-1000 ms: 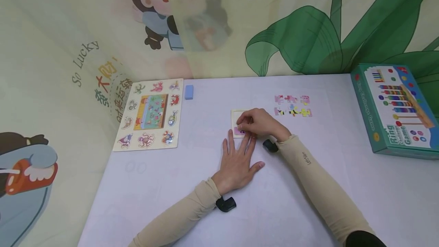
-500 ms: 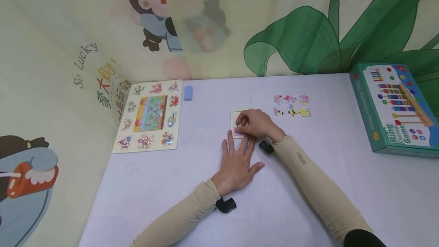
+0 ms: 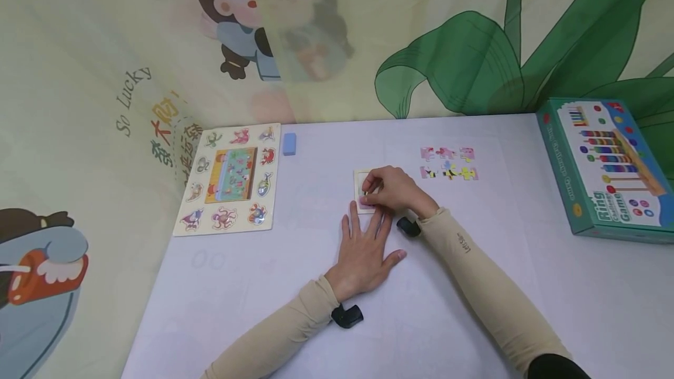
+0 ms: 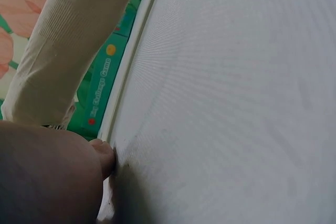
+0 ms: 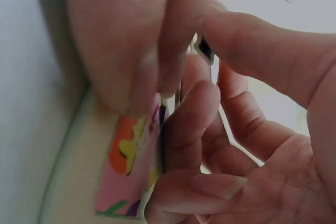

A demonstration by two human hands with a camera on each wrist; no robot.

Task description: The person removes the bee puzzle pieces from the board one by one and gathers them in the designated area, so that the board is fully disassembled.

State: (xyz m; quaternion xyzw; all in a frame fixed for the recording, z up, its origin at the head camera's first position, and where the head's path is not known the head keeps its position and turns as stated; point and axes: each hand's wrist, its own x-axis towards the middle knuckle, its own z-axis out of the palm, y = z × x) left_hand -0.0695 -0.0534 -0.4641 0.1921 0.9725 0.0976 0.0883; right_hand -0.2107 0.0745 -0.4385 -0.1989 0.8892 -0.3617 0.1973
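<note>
In the head view, my left hand (image 3: 363, 256) lies palm down with fingers spread, its fingertips at the near edge of a small puzzle tray (image 3: 358, 175). My right hand (image 3: 395, 189) is over that tray, pinching a small jigsaw piece (image 5: 205, 50) between thumb and fingers; its dark face and pale edge show in the right wrist view. Pink picture pieces (image 5: 118, 190) with orange and yellow shapes sit in the tray, partly covered by fingers. The left wrist view catches just part of my left hand (image 4: 47, 171) against the white tabletop.
Several loose jigsaw pieces (image 3: 467, 173) lie in two rows right of the tray. A sea-animal board (image 3: 210, 224) occupies the back left, with a blue block (image 3: 289, 144) beside it. At the right stands a green game box (image 3: 611, 162). A printed cloth (image 3: 337, 92) hangs behind the table.
My right hand and forearm have shifted slightly left, the fingers still over the tray. My left hand stays in place at the tray's near edge.
</note>
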